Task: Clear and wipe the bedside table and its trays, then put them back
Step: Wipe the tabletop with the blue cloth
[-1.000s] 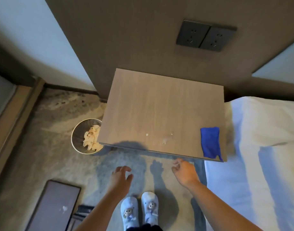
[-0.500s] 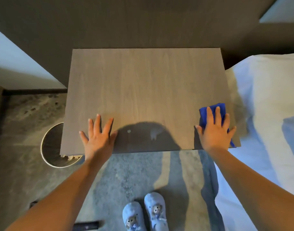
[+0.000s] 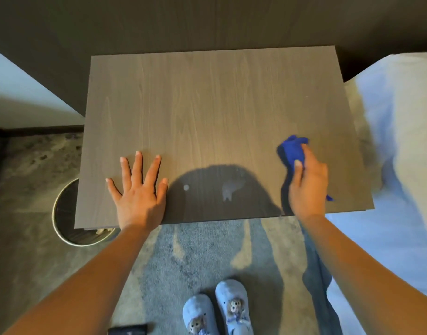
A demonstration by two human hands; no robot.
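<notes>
The bedside table (image 3: 207,112) has a bare wood-grain top, seen from above. My left hand (image 3: 138,192) lies flat on its front left part with the fingers spread. My right hand (image 3: 306,184) grips a bunched blue cloth (image 3: 292,151) at the front right of the top. Between my hands, near the front edge, are a pale smear (image 3: 229,189) and a small white spot (image 3: 186,187), both in shadow. No trays are on the table.
A round bin (image 3: 65,213) stands on the floor, partly under the table's front left corner. The bed with white bedding (image 3: 401,165) touches the table's right side. A dark wall panel runs behind. My slippered feet (image 3: 217,310) stand on grey carpet, with a dark object (image 3: 127,330) at the bottom edge.
My left hand has come up from the floor side and stayed flat on the table. My right hand reached the flat cloth, then gathered it into a bunch and shifted it left.
</notes>
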